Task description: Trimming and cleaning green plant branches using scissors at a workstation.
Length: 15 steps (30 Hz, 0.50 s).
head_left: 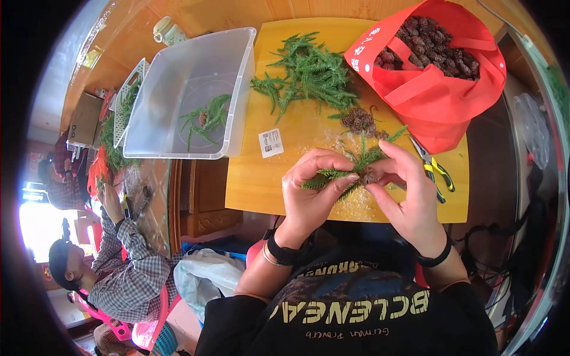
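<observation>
Over the near part of the yellow table, my left hand [317, 190] pinches a green artificial pine sprig [338, 174] between thumb and fingers. My right hand [407, 187] has its fingertips closed on a small brown pine cone [369, 176] at the middle of that sprig. Both hands nearly meet there, so part of the join is hidden. Just beyond them lie several loose pine cones [358, 120]. Further off spreads a pile of green pine sprigs [312, 68]. Pliers [432, 169] with yellow and black handles rest right of my right hand.
A red fabric bag [433, 101] full of pine cones stands at the far right. On the left sits a clear plastic bin [178, 107] with a sprig and cone inside. A white label [271, 143] lies on the table [255, 190]. A co-worker in a checked shirt [133, 279] sits at left.
</observation>
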Motion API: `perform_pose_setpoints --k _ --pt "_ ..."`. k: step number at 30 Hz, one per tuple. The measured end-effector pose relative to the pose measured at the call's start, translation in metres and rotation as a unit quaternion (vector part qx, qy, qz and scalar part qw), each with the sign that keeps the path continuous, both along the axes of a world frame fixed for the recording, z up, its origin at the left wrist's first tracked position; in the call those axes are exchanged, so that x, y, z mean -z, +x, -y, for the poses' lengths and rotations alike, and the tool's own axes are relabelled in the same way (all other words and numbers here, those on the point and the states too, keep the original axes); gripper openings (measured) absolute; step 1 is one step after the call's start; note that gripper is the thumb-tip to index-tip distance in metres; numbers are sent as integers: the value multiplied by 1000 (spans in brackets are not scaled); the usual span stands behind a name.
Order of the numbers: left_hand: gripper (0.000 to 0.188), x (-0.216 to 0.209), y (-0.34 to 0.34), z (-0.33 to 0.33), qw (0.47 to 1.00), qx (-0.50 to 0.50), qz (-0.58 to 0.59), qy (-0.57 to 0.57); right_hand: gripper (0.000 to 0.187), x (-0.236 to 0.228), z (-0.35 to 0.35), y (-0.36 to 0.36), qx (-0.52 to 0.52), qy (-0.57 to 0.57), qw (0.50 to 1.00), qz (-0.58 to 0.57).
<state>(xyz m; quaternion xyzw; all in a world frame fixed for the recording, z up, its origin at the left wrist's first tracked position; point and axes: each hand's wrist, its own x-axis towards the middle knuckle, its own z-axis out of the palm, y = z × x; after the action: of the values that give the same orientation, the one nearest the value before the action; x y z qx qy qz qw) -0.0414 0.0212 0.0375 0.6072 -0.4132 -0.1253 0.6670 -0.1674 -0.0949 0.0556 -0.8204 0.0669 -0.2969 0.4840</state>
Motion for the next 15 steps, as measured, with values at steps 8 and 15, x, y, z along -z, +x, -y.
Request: perform_pose_setpoints --k 8,15 --pt "16 -2 1 -2 1000 8 12 12 57 -2 2 9 79 -130 988 16" --pt "14 -5 0 -1 998 25 -54 14 57 -5 -1 13 60 -18 998 10"
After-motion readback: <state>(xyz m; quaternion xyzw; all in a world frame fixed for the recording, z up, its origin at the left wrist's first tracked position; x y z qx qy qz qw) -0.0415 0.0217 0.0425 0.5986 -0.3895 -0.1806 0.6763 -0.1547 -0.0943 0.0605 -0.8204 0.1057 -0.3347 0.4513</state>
